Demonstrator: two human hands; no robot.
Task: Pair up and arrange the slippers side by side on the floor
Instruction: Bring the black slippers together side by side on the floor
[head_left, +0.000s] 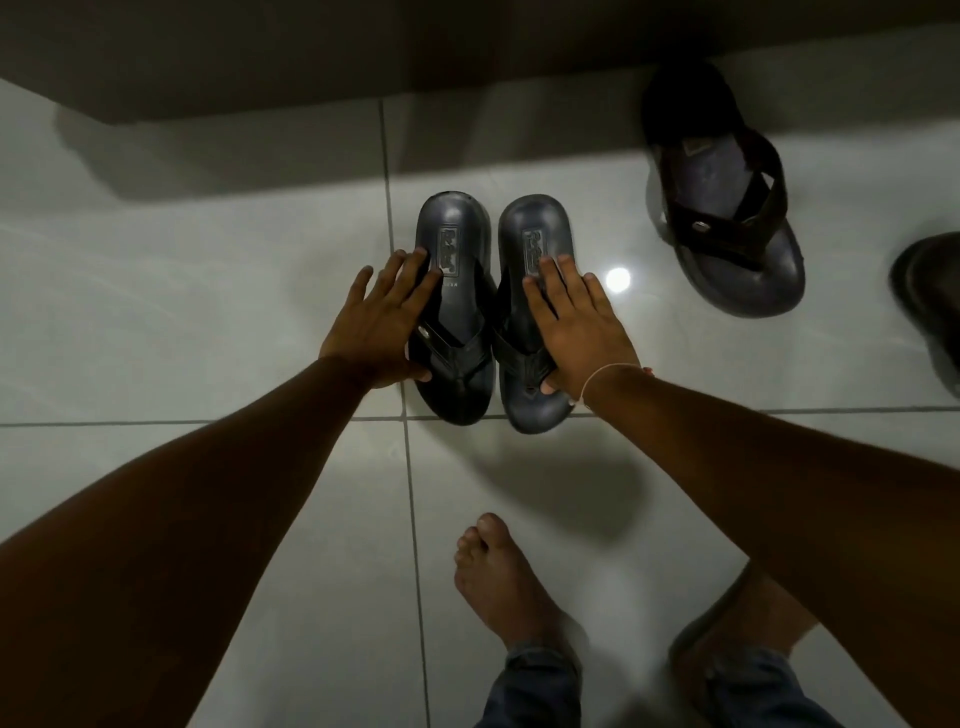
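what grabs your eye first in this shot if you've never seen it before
Two dark slippers lie side by side at the centre of the pale tiled floor, with the left hand and right hand spread flat on them. A third slipper lies apart at upper right, and a bare foot shows below.
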